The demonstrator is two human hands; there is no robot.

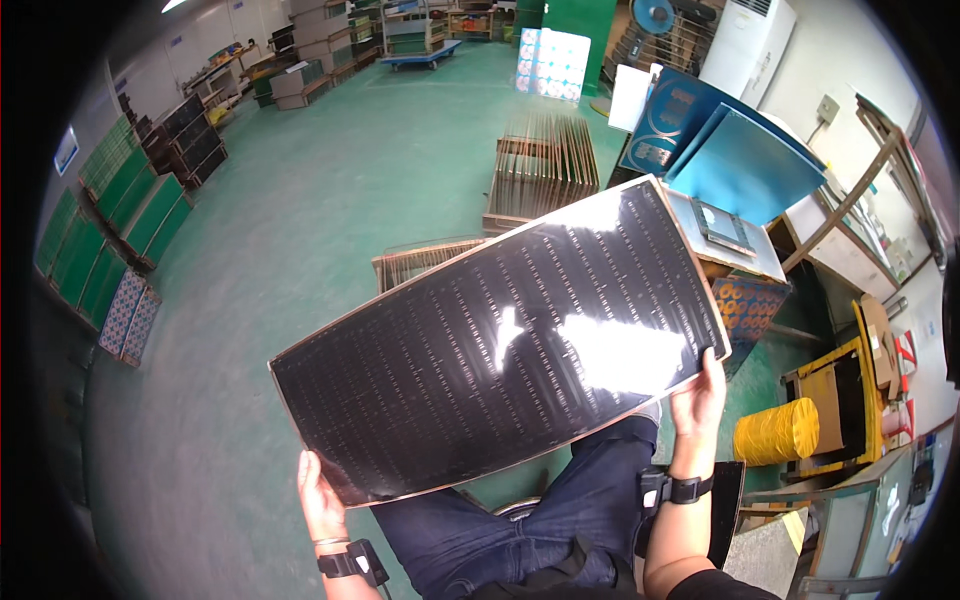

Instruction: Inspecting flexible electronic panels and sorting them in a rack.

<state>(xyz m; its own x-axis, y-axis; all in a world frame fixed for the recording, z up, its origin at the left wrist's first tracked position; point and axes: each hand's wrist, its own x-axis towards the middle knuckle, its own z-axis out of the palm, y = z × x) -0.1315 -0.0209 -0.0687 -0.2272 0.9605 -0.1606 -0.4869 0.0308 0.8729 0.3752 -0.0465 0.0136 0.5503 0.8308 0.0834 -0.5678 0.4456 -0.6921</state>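
Observation:
A large glossy black circuit board panel (470, 370) with rows of small pale marks and a thin light edge is held up, tilted, above my lap. My left hand (320, 497) grips its lower left corner, thumb on the front face. At the lower right corner my right hand (700, 398) holds the edge, its thumb over the front as well. Fingers of both hands are partly hidden behind the panel. Bright light reflects off its middle and right side. Just beyond the panel stand a slotted rack (545, 165) of thin upright wires or sheets and a second, partly covered rack (430, 262).
To the right, blue panels (745, 160) lean by a small table (765, 255) bearing a flat framed piece. A yellow drum-shaped roll (775, 432) stands beside a yellow frame (865, 390). Green crates (150, 215) line the left wall. A blue trolley (420, 55) stands far off.

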